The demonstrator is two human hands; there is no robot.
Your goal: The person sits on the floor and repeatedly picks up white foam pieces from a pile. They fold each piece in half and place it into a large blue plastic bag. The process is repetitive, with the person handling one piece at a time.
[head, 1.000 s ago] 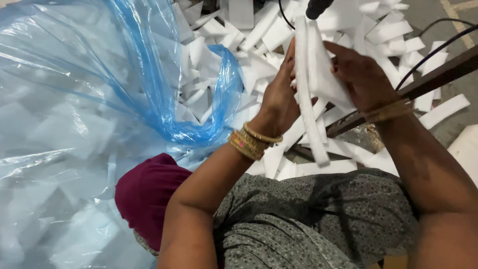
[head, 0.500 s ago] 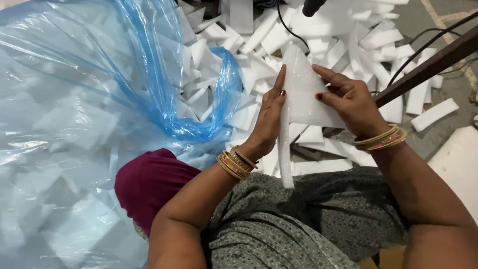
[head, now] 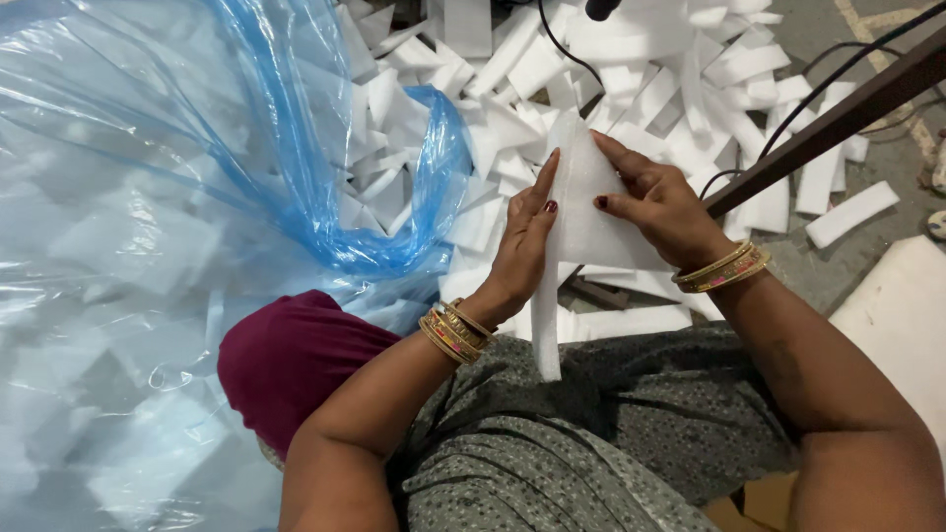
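Two hands hold one stack of white foam sheets (head: 591,212) in the centre of the frame, slightly to the upper right. The left hand (head: 522,251) presses flat against the left side of the stack, its fingers straight and pointing up. The right hand (head: 660,202) grips the right side, with fingers curled around the foam. How many sheets are in the stack I cannot count, because they lie face to face. One long edge strip (head: 545,315) hangs down from the stack toward the lap, so the long axis runs nearly vertical in the frame, and the stack's pointed top shows upward.

Each wrist carries several gold bangles (head: 453,330). On the floor behind, in the upper middle, lies a heap of many white foam offcuts (head: 631,69), too many to count. One big blue plastic bag (head: 168,197) fills the left half; its content is blurred. One dark bar (head: 838,118) crosses the upper right, cut off by the frame.
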